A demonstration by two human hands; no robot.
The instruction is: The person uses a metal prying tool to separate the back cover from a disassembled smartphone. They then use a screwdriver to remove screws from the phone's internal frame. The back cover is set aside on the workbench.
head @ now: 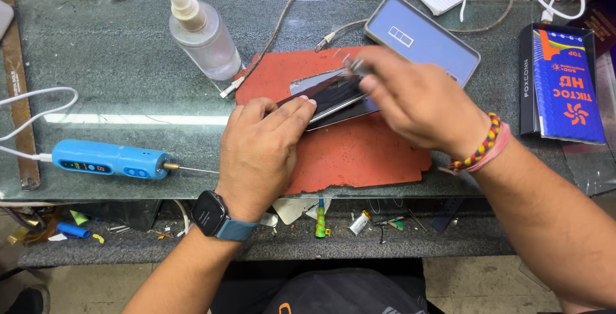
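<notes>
A dark smartphone (333, 95) lies tilted over a worn red mat (359, 153) on a glass-topped bench. My left hand (260, 153), with a dark watch on a blue strap at the wrist, presses its fingers on the phone's near left edge and holds it. My right hand (417, 102), wearing braided wristbands, is at the phone's far right edge; it is motion-blurred and seems to pinch a small metal tool against the phone's rim. The phone's right end is hidden under this hand.
A blue electric screwdriver (109, 160) lies left with its white cable. A clear spray bottle (202, 31) stands behind the mat. A second phone or case (420, 38) lies face up at the back, a blue box (564, 83) at the right. Small parts litter the lower shelf (359, 224).
</notes>
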